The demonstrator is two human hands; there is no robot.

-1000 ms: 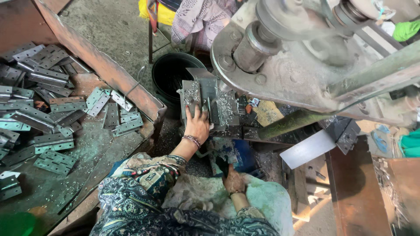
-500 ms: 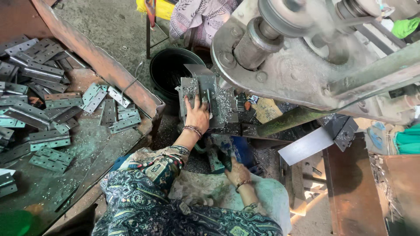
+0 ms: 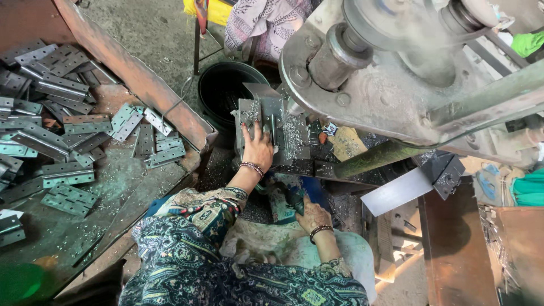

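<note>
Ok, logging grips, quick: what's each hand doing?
Left hand: open, flat on the metal plate.
Right hand: closed around a dark handle.

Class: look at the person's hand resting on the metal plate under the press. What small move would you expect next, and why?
Probably slide the left hand back off the grey metal plate. Its fingers lie flat on the plate right beside the press, while the right hand grips a dark handle lower down.

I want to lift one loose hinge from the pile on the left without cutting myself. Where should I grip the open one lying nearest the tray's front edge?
Pinch the hinge across its two long edges, coming from above. It lies flat and opened out, apart from the heap, so both sides look free.
</note>
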